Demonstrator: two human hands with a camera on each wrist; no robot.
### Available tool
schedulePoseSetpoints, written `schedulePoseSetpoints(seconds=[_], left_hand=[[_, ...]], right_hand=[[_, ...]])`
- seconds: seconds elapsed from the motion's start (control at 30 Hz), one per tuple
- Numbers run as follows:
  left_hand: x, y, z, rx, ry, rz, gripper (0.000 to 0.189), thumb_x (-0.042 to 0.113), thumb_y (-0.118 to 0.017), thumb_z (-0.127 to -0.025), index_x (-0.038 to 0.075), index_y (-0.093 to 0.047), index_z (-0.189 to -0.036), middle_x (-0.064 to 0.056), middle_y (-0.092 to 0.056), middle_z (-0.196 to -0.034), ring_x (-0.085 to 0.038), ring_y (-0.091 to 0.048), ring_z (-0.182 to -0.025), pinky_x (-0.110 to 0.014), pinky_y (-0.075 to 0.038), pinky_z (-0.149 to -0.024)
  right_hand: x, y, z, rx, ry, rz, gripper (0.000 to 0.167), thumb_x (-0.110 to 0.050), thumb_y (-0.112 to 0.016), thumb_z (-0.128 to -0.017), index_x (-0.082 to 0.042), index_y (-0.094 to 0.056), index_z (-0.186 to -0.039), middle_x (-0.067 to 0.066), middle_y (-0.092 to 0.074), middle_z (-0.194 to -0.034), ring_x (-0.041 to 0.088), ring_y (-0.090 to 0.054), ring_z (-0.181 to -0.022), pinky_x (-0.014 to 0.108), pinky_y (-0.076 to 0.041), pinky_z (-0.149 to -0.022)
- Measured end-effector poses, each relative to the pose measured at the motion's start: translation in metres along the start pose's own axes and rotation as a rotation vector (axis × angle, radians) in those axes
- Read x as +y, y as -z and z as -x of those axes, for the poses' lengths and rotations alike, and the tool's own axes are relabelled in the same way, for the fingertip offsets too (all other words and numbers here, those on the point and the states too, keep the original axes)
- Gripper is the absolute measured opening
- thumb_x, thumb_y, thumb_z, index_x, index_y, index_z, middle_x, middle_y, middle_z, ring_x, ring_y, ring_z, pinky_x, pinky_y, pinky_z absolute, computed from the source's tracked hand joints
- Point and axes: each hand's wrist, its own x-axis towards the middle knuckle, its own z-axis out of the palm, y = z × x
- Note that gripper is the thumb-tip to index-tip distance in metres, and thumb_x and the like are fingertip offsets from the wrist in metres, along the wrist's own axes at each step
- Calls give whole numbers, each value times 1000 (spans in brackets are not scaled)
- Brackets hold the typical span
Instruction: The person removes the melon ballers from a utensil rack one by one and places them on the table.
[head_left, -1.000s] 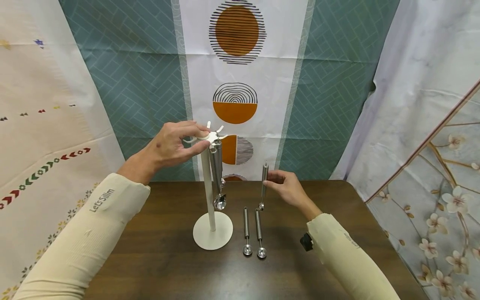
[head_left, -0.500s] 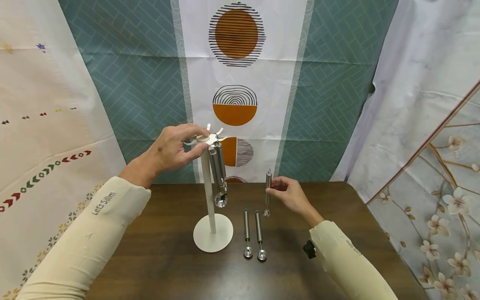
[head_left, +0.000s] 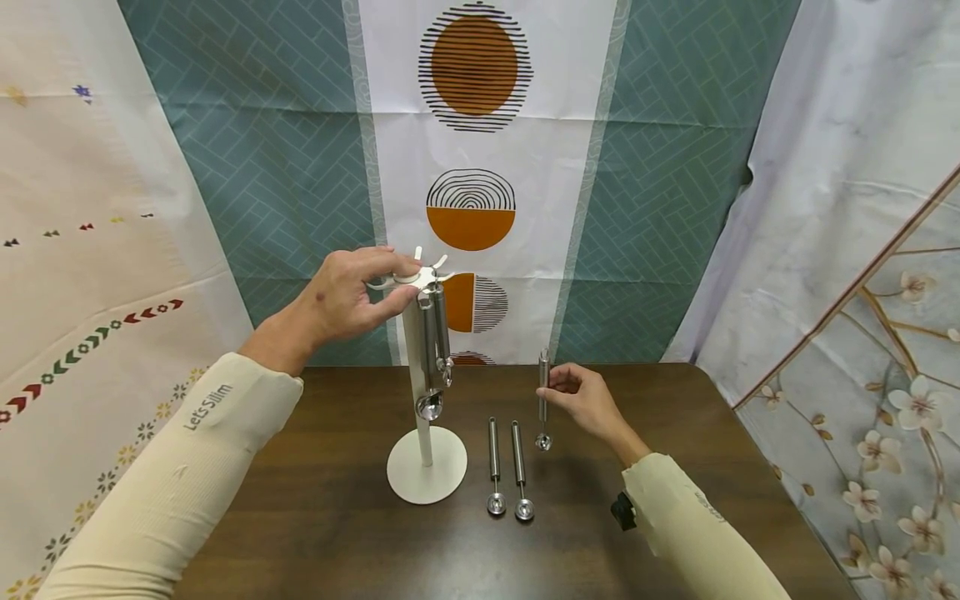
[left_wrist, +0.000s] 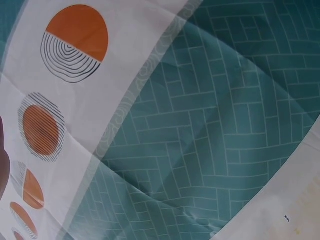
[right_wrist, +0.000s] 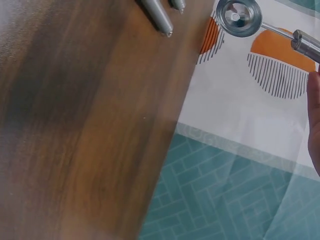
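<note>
From my remote position I viewed, largest first, a teal and white printed cloth (head_left: pixel 300 167) behind a brown wooden table (head_left: pixel 315 517). On the table rose a white stand (head_left: pixel 414 367), upright on its round base, with curved hooks at its top. My left hand (head_left: pixel 348 292) gripped that top, thumb and fingers drawn narrow about the hub. My right hand (head_left: pixel 588 404) pinched the handle of a steel utensil, well to the right of the stand. Below the hooks hung a cluster of steel utensils (head_left: pixel 428 333) (I could not tell the exact number, since they overlapped). Two loose utensils (head_left: pixel 494 454) lay side by side, apart, handles pointing away. The held utensil (head_left: pixel 543 410) stood nearly vertical, round head down, just right of that pair; its head also showed at the upper right of the right wrist view.
</note>
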Motion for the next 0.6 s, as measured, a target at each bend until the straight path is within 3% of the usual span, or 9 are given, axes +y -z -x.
schedulePoseSetpoints(seconds=[0.2, 0.43, 0.6], left_hand=[[-1, 1, 1, 11, 0, 7, 29, 25, -65, -88, 4, -76, -105, -10, -75, -108, -33, -69, -103, -52, -56, -87], [-1, 1, 0, 12, -10, 15, 30, 27, -64, -89, 4, -76, -106, -10, -74, -109, -31, -70, -99, -49, -57, -83], [0, 1, 0, 6, 7, 19, 30, 25, -65, -88, 4, -76, -107, -11, -74, -110, -33, -69, -104, -52, -56, -87]], right_hand=[[8, -4, 2, 13, -21, -5, 25, -14, -80, -85, 0, -67, -101, 7, -70, -92, 17, -66, -84, 23, -54, -73], [23, -10, 9, 44, -60, 11, 24, -10, -80, -84, 2, -67, -100, 8, -70, -89, 14, -64, -79, 22, -53, -69], [36, -18, 14, 64, -120, 14, 24, -11, -81, -84, 2, -68, -98, 6, -70, -86, 12, -64, -77, 22, -52, -68]])
